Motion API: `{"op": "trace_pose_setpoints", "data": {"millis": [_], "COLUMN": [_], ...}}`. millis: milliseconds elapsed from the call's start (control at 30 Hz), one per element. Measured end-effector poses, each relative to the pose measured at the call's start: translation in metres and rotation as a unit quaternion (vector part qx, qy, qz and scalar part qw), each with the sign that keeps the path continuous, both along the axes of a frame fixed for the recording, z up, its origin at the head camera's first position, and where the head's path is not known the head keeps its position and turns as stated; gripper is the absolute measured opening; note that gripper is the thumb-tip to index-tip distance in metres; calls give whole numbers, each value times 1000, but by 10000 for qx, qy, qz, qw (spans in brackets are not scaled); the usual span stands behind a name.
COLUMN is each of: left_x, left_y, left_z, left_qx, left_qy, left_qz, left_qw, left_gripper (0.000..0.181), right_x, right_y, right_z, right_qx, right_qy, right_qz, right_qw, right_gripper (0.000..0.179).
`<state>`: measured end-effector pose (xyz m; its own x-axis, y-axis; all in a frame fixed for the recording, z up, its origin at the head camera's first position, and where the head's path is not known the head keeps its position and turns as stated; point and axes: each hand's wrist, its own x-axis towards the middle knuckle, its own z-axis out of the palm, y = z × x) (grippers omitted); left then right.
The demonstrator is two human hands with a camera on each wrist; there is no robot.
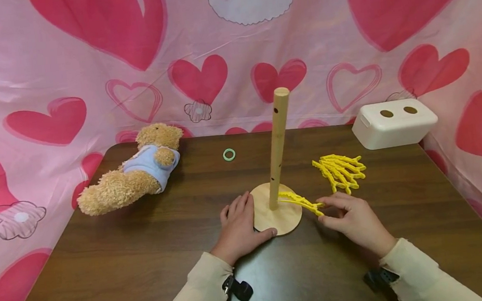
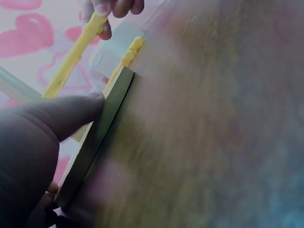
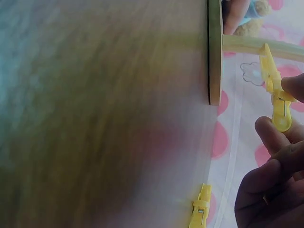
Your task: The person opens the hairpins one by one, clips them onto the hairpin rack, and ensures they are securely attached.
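A round wooden base (image 1: 289, 221) lies on the table with an upright pole (image 1: 278, 137) that has small holes along it. My left hand (image 1: 241, 225) rests on the base's left side, fingers straight and thumb along the near edge. In the left wrist view that thumb (image 2: 78, 107) lies over the rim. My right hand (image 1: 358, 219) pinches the handle end of a yellow plastic spring clip (image 1: 300, 201) between thumb and fingers. The clip's long jaws point at the pole's lower part; in the right wrist view its tip (image 3: 266, 50) overlaps the pole.
Several more yellow clips (image 1: 340, 170) lie in a pile beyond my right hand. A small green ring (image 1: 229, 154) lies behind the base. At the back right stands a white box with two round holes (image 1: 396, 128); a teddy bear (image 1: 134, 175) lies on the left.
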<state>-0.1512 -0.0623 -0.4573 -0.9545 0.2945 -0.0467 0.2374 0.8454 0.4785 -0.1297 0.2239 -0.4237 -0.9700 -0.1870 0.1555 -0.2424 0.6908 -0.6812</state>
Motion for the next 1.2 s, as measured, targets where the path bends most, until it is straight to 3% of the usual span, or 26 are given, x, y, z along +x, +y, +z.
{"op": "trace_pose_setpoints", "data": {"millis": [567, 900, 1200], "left_x": [-2, -1, -2], "left_y": [5, 5, 5], "left_z": [0, 2, 1], "left_qx": [2, 3, 41], "left_qy": [38, -37, 95], "left_qz": [144, 158, 120], "left_qw": [9999, 9999, 9999], "left_gripper": [113, 113, 110], "right_x": [-4, -6, -11], "right_y": [-7, -12, -18], "right_z": [1, -1, -2], "right_qx": [-173, -269, -340], "right_qy": [128, -16, -83], "right_qz": [0, 23, 139], "right_qw": [9998, 9996, 9993], "right_gripper": [35, 37, 42]}}
